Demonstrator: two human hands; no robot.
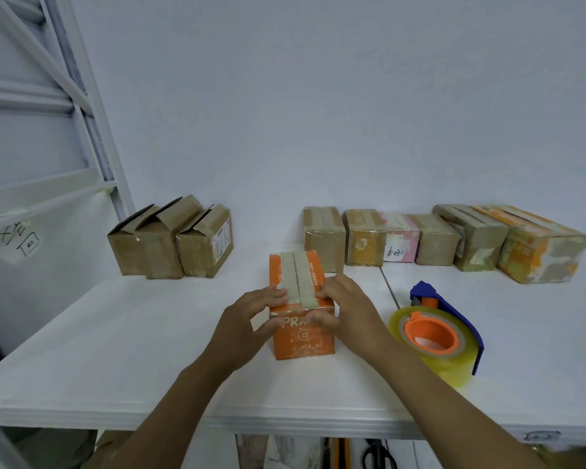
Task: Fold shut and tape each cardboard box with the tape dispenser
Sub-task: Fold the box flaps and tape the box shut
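Lengthwise, orange box (302, 336) points away; left hand (247, 321), right hand (347, 308) hold near end

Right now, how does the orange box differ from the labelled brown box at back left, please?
The orange box has flaps folded flat, gripped by the left hand and right hand; the labelled brown box has flaps standing open, untouched. The orange box sits in front; the labelled brown box by the wall. Both are cardboard.
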